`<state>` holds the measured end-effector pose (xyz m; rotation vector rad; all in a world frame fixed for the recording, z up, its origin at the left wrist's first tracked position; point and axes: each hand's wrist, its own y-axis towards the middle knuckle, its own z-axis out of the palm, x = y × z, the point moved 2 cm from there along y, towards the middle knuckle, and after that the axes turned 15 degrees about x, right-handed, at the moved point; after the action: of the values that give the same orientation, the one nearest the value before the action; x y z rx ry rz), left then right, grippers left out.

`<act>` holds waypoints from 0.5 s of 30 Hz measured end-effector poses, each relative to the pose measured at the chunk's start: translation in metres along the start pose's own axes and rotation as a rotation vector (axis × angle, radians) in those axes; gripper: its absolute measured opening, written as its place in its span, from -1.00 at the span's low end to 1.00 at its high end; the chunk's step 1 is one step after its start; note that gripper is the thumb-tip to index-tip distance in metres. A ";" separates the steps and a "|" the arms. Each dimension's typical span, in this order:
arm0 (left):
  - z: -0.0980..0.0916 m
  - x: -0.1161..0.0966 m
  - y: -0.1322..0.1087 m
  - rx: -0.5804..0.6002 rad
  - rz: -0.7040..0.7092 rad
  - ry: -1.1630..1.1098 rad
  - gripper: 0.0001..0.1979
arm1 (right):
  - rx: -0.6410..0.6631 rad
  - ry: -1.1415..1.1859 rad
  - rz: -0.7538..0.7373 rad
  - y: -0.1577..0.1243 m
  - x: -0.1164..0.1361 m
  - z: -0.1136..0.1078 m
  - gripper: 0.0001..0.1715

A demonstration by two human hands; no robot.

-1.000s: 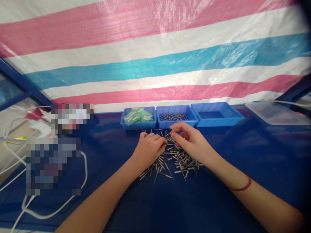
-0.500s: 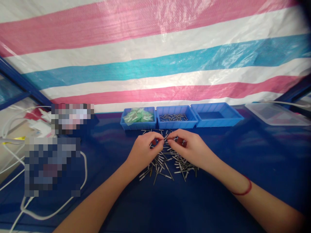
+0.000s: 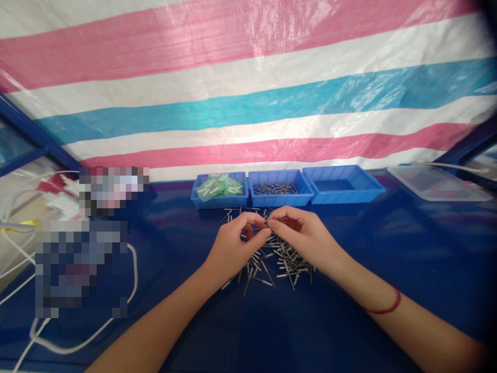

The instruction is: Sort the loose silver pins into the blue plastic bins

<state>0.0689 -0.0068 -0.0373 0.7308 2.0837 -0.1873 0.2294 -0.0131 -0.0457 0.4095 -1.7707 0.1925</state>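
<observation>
Over a pile of blind rivets [image 3: 293,261], my two hands meet at the fingertips. My left hand [image 3: 236,241] is closed in a pinch, thumb and forefinger at a small metal piece that looks like a blind rivet [image 3: 267,224]. From the other side my right hand [image 3: 305,233] pinches at the same spot. The fingers cover most of that piece. Loose rivets with thin dark pins and lighter sleeves lie beneath and around both hands on the dark blue table [image 3: 264,331].
Behind the hands stand three blue bins: the left one [image 3: 221,202] holds a green bag with pale pieces, the middle one [image 3: 282,199] metal pins or rivets, the right one [image 3: 345,196] shows a bare floor. A clear plastic lid [image 3: 438,185] and white cables [image 3: 134,274] flank them.
My left hand has shifted slightly right, its thumb now closer to the right fingertips. The right hand stays nearly in place. The view has moved a little.
</observation>
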 end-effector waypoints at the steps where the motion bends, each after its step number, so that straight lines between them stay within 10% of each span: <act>1: 0.000 0.000 0.000 0.019 -0.009 -0.021 -0.85 | -0.008 -0.026 -0.005 -0.001 0.000 0.000 -0.80; 15: -0.001 0.004 0.001 0.085 -0.050 -0.006 -0.73 | -0.071 -0.267 -0.075 -0.007 0.009 0.004 -0.81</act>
<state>0.0669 -0.0040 -0.0398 0.7287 2.0998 -0.3068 0.2264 -0.0223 -0.0386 0.4660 -2.0137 0.0221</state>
